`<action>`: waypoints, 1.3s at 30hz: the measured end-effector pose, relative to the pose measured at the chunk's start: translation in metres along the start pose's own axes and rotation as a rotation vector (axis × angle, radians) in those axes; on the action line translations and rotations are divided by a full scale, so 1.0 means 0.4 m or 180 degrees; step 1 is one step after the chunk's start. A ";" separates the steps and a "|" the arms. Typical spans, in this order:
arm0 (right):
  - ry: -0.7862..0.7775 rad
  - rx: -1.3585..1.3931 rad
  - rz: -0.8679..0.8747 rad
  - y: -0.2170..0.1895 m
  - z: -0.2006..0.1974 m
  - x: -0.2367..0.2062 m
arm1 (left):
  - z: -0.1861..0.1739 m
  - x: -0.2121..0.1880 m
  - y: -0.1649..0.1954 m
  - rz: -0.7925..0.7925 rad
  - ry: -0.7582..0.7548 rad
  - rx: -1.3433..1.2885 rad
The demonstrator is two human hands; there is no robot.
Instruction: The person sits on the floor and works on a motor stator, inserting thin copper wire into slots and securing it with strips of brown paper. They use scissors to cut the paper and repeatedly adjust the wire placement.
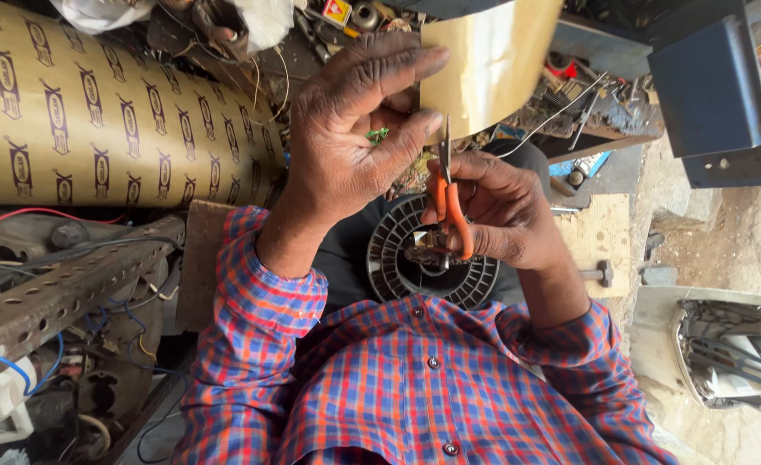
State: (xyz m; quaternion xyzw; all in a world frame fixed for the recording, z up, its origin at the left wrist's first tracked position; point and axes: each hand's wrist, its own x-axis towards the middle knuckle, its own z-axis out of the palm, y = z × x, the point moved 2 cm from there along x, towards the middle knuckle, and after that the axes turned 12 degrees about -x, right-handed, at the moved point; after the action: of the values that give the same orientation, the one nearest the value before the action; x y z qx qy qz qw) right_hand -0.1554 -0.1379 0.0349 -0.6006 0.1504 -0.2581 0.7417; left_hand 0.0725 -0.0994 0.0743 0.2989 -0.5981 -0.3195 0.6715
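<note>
My left hand [355, 129] pinches the lower left edge of a stiff tan sheet [492, 56] between thumb and fingers, with a small green bit [378, 135] showing in the palm. My right hand [501, 215] grips orange-handled scissors [451, 202]; their blades point up and meet the sheet's bottom edge right beside my left thumb. Below both hands a round black slotted part [398, 258] rests on my lap, partly hidden by the right hand. My sleeves are red and blue checked.
A large tan roll with dark printed marks [96, 112] lies at the left. A perforated rusty angle bar [62, 293] and loose wires sit lower left. A dark blue metal box [708, 86] is upper right, above a cluttered bench [570, 112] and a wooden board [604, 232].
</note>
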 end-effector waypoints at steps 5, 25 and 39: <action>-0.0068 0.0027 -0.0081 0.000 -0.012 -0.002 | 0.000 -0.002 -0.002 -0.0110 -0.0015 -0.0067; 0.0505 -0.0281 -0.0272 0.002 -0.008 -0.031 | 0.069 -0.010 0.028 -0.0385 0.0080 -0.0266; 0.0712 0.0024 0.0234 -0.034 0.038 -0.066 | 0.078 -0.011 0.027 -0.0626 0.0175 -0.0631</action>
State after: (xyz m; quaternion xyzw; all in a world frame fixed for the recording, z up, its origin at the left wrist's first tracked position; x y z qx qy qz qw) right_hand -0.1719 -0.1125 0.0493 -0.5593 0.2532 -0.2966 0.7315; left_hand 0.0419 -0.0899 0.0832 0.2969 -0.5129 -0.4330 0.6792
